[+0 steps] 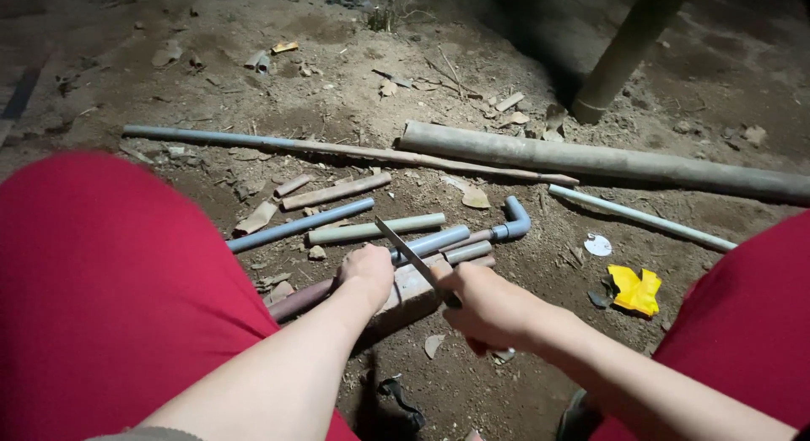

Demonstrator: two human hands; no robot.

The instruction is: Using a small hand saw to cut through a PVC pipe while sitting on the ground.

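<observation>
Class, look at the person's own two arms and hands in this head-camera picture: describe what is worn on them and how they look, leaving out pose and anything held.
Both forearms are bare, with no sleeves reaching them. The left hand and the right hand wear no gloves, and no rings, watch or bracelet show. At the lower edge, by the left arm, a sliver of grey-olive fabric appears, perhaps a sleeve edge. The legs wear bright red trousers.

A single head-worn camera looks steeply down, close over the hands, at pipes scattered on dirt ground (472, 36).
</observation>
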